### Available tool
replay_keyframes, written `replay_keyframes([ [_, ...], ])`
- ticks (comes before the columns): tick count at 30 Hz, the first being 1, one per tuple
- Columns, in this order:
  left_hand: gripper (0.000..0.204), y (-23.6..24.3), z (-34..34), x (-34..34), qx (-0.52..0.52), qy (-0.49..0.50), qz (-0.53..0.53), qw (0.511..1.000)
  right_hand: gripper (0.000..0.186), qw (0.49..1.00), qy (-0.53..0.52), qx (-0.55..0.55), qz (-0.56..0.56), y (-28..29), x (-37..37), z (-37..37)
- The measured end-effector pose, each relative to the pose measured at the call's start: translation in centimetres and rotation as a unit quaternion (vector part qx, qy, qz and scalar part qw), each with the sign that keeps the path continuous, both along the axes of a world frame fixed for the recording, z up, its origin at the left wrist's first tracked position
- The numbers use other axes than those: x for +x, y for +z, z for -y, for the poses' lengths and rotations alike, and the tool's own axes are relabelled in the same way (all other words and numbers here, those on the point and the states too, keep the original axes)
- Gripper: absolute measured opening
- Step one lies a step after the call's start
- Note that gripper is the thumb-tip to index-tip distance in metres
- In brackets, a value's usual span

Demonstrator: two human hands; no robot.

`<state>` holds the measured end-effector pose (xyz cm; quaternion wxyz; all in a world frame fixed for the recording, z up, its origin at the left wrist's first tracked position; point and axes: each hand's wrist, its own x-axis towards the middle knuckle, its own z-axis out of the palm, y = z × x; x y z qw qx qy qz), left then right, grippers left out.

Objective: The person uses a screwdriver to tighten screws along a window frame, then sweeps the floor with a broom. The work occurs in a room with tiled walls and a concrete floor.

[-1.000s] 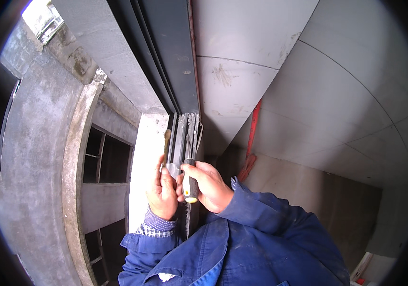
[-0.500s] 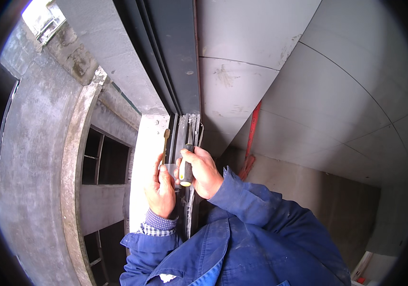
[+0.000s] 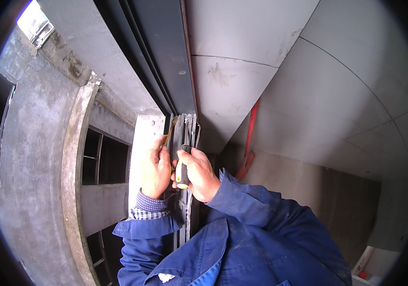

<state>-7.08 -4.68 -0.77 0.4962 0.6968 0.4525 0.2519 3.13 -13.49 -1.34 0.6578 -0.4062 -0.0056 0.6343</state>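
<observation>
My right hand (image 3: 200,172) is closed round the black, white and yellow handle of a screwdriver (image 3: 182,175). Its shank lies over the metal sill track (image 3: 181,224); whether the tip touches anything, I cannot make out. Just left of it, my left hand (image 3: 155,170) pinches a thin brass-coloured strip with a rounded end (image 3: 171,128). The strip's upper end is tilted over the track, near the foot of a dark grey upright frame (image 3: 163,52). My left fingers hide its lower part.
A white ledge (image 3: 143,138) runs left of the track, with a concrete wall (image 3: 37,128) and dark barred openings beyond. Pale wall panels (image 3: 232,90) stand on the right. A red strap-like thing (image 3: 251,133) hangs behind them.
My left hand has shifted slightly up and left, and the brass-coloured strip now leans right over the track instead of standing upright over the ledge. The screwdriver stays in my right hand.
</observation>
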Motion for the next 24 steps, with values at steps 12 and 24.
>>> replay_keyframes([
  [12,0.039,-2.3,-0.8,-0.5,-0.024,0.005,0.051,0.998,0.022,1.0,0.016,0.021,0.008,-0.4,-0.3,0.6],
  [24,0.039,-1.8,0.7,-0.8,-0.095,0.035,0.108,0.989,0.02,0.999,0.023,-0.005,0.03,0.5,-0.3,1.2],
])
